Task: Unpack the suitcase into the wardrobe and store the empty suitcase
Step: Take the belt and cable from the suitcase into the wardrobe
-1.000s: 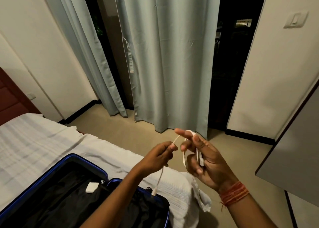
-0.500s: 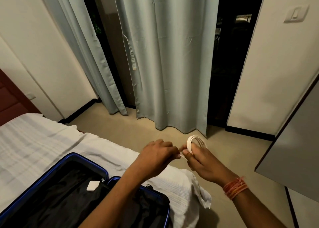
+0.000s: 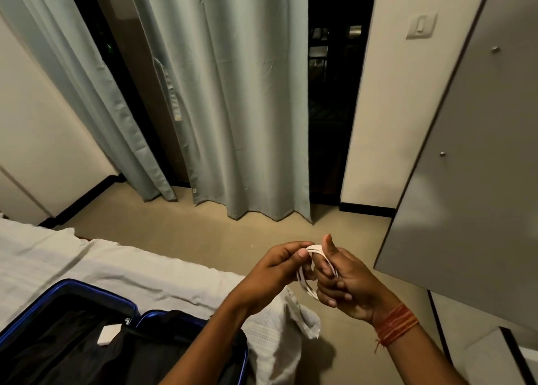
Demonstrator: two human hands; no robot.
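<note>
Two hands meet in mid-air over the floor (image 3: 203,239), just past the corner of the bed (image 3: 145,265). The left hand (image 3: 276,271) pinches the top of a coiled white cable (image 3: 304,281) between thumb and fingertips. The right hand (image 3: 349,282) has its fingers curled round the loops, thumb pointing up, red thread bands (image 3: 396,323) on the wrist. The cable's lower loops hang between both hands. The suitcase (image 3: 96,286) lies open on the bed at lower left, blue rim, black lining, a small white block (image 3: 106,334) inside it. A grey wardrobe door (image 3: 465,180) stands at right, near the right hand but apart. Pale curtains (image 3: 233,93) hang behind, partly open on a dark doorway, and a light switch (image 3: 420,26) is on the wall at upper right
</note>
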